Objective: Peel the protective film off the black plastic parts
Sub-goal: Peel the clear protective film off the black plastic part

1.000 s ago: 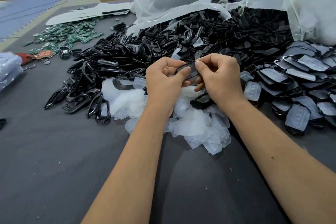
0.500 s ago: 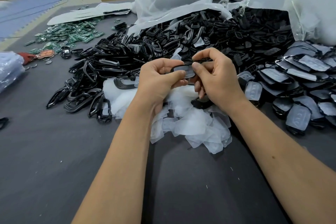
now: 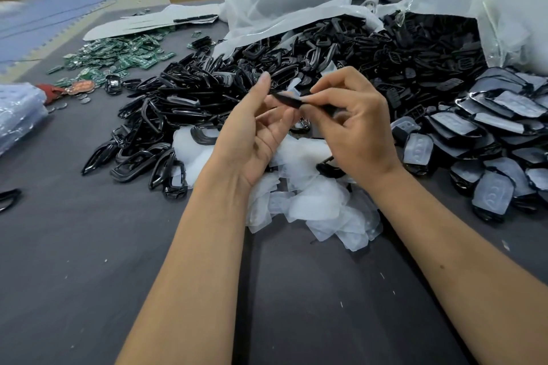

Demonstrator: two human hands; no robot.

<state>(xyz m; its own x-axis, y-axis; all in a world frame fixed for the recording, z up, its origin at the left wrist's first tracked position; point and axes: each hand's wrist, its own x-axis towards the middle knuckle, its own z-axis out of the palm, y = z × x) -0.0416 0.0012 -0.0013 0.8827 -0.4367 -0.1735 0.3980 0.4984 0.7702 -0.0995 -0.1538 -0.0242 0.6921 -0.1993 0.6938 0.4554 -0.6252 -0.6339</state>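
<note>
Centre: we are seeing a heap of parts (image 3: 296, 68) lying on the bench (image 3: 89, 275).
Near: peeled films (image 3: 320, 204) are lying before the heap.
Right: film-covered parts (image 3: 498, 133) are lying.
Far left: circuit boards (image 3: 118, 56) are lying behind.

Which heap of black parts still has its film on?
The heap at the right edge: its flat black covers carry cloudy whitish film on top. The frame-shaped parts piled at left are bare and glossy.
</note>
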